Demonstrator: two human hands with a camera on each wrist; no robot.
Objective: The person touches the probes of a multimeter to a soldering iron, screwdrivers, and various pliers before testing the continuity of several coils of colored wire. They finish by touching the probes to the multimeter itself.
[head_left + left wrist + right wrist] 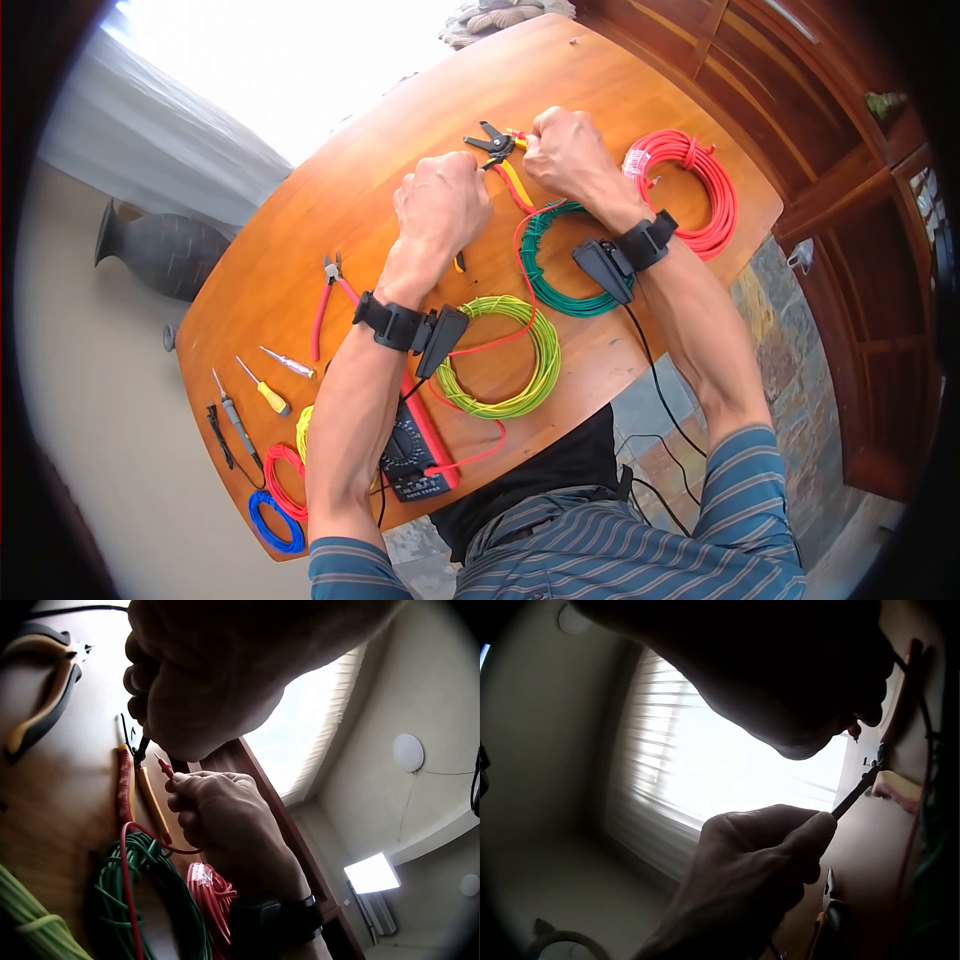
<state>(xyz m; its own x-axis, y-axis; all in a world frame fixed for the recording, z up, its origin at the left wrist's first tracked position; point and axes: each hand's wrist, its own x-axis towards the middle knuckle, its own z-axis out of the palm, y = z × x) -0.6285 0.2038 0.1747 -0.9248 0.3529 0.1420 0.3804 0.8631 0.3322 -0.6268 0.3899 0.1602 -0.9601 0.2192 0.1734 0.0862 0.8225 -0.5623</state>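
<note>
Blue-striped sleeve (pixel 742 485) nearest; left hand (pixel 443 203) pinches likely a slim black probe (pixel 853 796), right hand (pixel 569 152) a red probe (pixel 166 769): grip behind tips (pixel 157 756).

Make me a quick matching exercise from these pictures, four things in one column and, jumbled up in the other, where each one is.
Things
1. Red probe
2. Green coil
3. Multimeter
4. Black probe

Places
A. In the left hand
B. Partly behind the left forearm in the head view
C. In the right hand
D. Between the yellow-green coil and the large red coil

Pairs: 1-C, 2-D, 3-B, 4-A
</note>
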